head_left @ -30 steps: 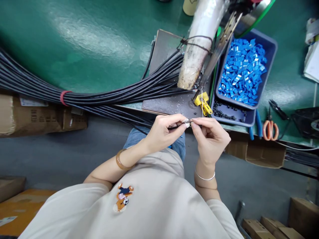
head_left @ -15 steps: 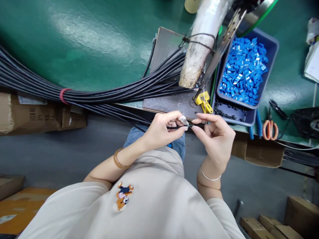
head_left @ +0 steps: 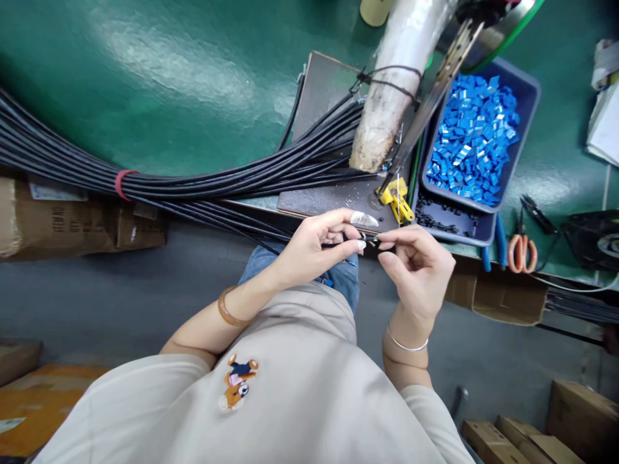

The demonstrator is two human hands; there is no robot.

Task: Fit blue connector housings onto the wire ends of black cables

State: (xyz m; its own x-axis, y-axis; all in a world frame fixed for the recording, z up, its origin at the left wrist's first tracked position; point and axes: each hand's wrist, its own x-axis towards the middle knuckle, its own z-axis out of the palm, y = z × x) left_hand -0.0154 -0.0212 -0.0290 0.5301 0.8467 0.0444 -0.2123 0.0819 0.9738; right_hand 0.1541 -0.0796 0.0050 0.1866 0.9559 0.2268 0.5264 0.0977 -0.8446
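My left hand pinches the end of a thin black cable between thumb and fingers, just in front of the bench edge. My right hand meets it from the right, thumb and forefinger closed at the cable's tip. Whatever sits at the tip is too small to make out. The cable comes out of a thick bundle of black cables tied with a red band, running left across the green bench.
A dark blue bin of small blue parts stands at the right, with a yellow fixture beside it on a dark metal plate. A wrapped machine arm rises above. Orange-handled scissors lie right. Cardboard boxes sit below.
My right hand drew slightly away from the left and came back to the cable tip. My left hand's grip shifted, its thumb lifting. The view drifted a little.
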